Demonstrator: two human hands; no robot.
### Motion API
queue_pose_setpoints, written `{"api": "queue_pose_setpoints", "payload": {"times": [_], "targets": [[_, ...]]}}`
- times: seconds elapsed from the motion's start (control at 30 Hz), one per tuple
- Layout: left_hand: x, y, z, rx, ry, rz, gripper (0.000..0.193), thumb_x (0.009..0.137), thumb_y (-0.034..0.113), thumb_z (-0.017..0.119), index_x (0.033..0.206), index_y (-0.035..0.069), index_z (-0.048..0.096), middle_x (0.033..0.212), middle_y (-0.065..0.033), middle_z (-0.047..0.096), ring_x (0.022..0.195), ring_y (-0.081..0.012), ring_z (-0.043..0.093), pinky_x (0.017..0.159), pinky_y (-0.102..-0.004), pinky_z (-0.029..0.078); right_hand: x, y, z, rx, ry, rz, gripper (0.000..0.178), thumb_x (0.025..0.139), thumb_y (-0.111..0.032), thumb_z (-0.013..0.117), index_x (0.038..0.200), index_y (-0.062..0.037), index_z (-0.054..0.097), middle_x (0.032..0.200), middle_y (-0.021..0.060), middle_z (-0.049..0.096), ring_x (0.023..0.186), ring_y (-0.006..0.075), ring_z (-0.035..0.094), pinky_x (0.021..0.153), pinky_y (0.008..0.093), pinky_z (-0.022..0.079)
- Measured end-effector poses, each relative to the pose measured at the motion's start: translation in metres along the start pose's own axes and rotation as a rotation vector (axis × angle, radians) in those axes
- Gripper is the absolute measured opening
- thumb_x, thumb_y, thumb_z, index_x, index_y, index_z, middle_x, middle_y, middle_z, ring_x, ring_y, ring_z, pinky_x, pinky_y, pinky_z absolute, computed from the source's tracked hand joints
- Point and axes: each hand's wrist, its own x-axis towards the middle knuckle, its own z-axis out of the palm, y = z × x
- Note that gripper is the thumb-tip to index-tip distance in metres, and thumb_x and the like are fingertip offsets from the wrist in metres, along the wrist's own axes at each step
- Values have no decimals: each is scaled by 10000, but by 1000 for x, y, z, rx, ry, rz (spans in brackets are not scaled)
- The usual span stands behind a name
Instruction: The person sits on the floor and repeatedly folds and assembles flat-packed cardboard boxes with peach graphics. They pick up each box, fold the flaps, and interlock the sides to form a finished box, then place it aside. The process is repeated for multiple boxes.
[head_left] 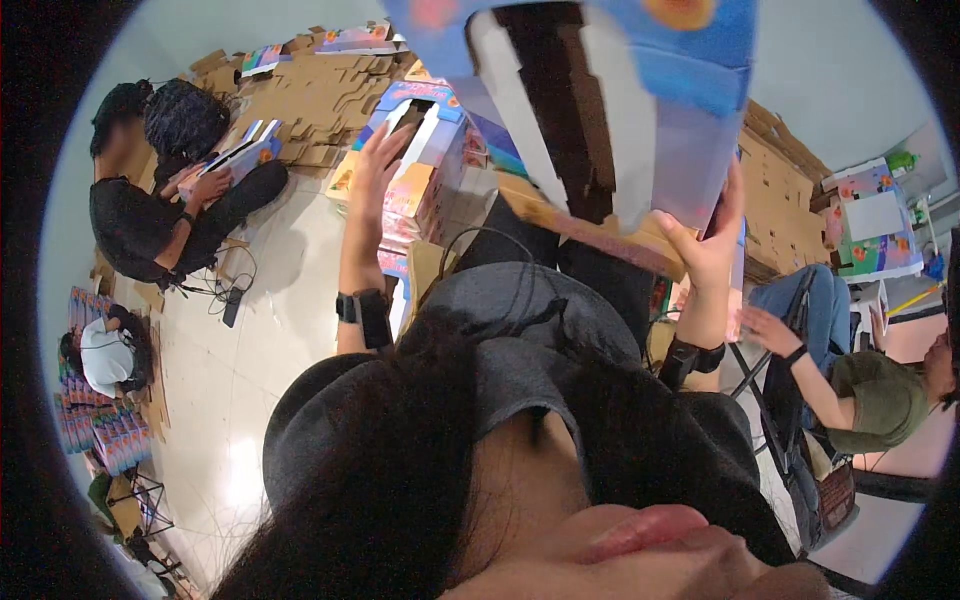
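Note:
A large printed cardboard box (690, 110), blue with orange and pink patches, is held up close in front of me. Its face has a long dark slot between white flaps. My right hand (708, 250) grips its lower right edge, thumb on the near face, with the other fingers partly hidden behind. My left hand (370, 175) is raised with its fingers stretched out and nothing in them. It is nearest to a stack of similar colourful boxes (415, 195), overlapping its left side in view; whether it touches them I cannot tell.
Flattened brown cardboard sheets (325, 95) lie beyond the stack, with more cardboard (785, 190) at right. A seated person (140, 220) at left holds a similar box (235, 165). Another person (880, 400) sits close at right. Colourful packages (120, 440) stand far left by a crouching person.

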Motion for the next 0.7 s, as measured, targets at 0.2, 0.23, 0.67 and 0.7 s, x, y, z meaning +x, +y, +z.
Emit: {"api": "queue_pose_setpoints", "payload": {"times": [0.2,0.23,0.67,0.7], "targets": [[18,5,29,22,-399,73,1061,715,413,789,1517,24,213,1533,-174,284,1428,-294,273,1161,-412,200,-34,51,0,351,66,328,836,677,-81,805,1399,-47,384,1254,100,542,1159,227,549,1002,379,435],[15,3,32,-11,-439,19,1078,702,380,803,1520,21,199,1529,-168,288,1430,-286,265,1160,-402,203,-40,58,3,438,70,371,817,680,-77,797,1389,-51,391,1237,93,549,1149,224,553,999,376,435],[-17,-7,45,11,-565,-514,1192,592,123,888,1528,38,154,1468,-110,351,1354,-237,343,1110,-351,290,-69,110,4,576,59,549,810,701,-138,790,1395,-65,379,1242,90,541,1148,221,551,984,356,444],[-17,-7,44,32,-574,-516,1168,586,118,890,1515,33,187,1438,-107,386,1330,-236,372,1098,-350,309,-70,109,2,536,27,551,819,699,-148,796,1397,-66,376,1244,88,540,1147,217,551,979,353,447]]}}
